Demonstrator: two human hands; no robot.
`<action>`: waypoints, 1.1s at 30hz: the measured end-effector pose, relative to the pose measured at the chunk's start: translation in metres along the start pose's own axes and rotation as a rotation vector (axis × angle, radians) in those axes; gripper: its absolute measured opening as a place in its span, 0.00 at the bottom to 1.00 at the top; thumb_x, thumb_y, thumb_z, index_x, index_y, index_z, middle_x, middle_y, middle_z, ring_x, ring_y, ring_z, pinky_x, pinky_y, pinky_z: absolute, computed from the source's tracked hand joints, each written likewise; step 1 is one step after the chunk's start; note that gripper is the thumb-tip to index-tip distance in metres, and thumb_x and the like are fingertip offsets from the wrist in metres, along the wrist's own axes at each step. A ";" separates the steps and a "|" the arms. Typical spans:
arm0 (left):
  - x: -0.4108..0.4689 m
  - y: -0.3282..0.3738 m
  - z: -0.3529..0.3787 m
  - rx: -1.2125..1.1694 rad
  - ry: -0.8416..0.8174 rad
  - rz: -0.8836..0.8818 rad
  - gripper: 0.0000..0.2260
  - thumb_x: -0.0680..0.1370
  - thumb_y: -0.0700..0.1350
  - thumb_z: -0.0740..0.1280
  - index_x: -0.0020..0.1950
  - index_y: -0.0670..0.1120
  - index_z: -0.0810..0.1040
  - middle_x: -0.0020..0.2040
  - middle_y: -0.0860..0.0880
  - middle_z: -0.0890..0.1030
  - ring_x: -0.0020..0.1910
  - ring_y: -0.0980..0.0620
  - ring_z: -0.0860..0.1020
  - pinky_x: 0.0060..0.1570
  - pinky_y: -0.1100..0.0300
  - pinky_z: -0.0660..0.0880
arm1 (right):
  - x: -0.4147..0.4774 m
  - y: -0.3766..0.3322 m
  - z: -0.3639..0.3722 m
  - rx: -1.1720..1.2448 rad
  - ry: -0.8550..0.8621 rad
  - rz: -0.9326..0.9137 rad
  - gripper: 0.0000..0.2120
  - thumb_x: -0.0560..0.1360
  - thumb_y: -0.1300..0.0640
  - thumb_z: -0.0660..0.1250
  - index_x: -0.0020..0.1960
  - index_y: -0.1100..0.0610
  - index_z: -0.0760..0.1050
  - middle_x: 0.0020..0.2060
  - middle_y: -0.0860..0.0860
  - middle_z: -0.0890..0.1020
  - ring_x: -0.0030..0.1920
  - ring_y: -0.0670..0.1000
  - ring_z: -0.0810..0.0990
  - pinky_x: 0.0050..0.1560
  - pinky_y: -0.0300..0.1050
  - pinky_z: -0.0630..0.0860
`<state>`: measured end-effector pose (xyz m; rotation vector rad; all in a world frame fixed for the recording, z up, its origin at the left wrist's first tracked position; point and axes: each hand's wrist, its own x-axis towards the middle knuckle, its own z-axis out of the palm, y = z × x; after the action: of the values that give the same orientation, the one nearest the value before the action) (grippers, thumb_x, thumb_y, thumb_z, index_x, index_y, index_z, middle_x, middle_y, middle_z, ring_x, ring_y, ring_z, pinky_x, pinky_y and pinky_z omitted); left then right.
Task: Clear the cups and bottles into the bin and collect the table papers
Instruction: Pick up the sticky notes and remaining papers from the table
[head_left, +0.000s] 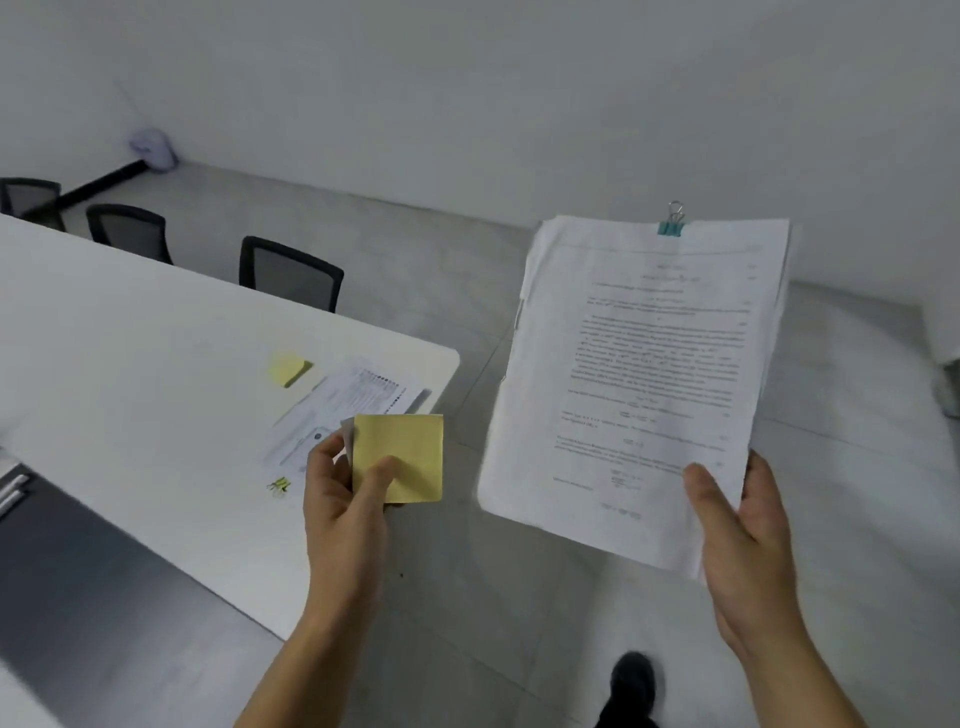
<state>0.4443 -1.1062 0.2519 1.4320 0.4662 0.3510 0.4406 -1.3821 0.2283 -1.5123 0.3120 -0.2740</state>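
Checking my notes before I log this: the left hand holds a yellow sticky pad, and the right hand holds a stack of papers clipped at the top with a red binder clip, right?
Not quite. The head view shows the binder clip is teal, not red. The rest stands: the left hand holds the yellow sticky pad, and the right hand holds the stack of papers, clipped at the top.

Both forearms are bare, no sleeves or jewellery visible, and a dark shoe (632, 680) shows below.

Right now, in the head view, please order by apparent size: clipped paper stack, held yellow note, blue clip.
1. clipped paper stack
2. held yellow note
3. blue clip
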 end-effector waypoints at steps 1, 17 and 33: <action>0.016 -0.005 0.014 0.006 0.026 0.001 0.16 0.76 0.37 0.69 0.60 0.54 0.74 0.45 0.52 0.82 0.44 0.51 0.78 0.45 0.56 0.79 | 0.026 0.007 0.007 0.019 -0.021 0.016 0.13 0.82 0.56 0.63 0.63 0.42 0.74 0.58 0.40 0.82 0.58 0.42 0.81 0.57 0.44 0.77; 0.217 0.013 0.139 -0.068 0.832 0.003 0.18 0.81 0.36 0.64 0.69 0.48 0.70 0.53 0.50 0.78 0.52 0.49 0.78 0.47 0.54 0.76 | 0.412 -0.012 0.237 0.009 -0.849 0.109 0.13 0.82 0.56 0.63 0.63 0.42 0.73 0.57 0.39 0.83 0.56 0.42 0.83 0.48 0.37 0.81; 0.322 -0.056 0.102 -0.398 1.644 -0.122 0.17 0.79 0.36 0.63 0.66 0.49 0.69 0.52 0.48 0.81 0.48 0.49 0.78 0.45 0.53 0.76 | 0.446 0.057 0.555 -0.558 -1.919 0.120 0.12 0.81 0.54 0.66 0.64 0.47 0.74 0.56 0.45 0.85 0.54 0.49 0.85 0.55 0.53 0.82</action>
<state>0.7704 -1.0394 0.1730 0.4348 1.6533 1.4222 1.0578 -1.0270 0.1761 -1.6281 -1.1238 1.4347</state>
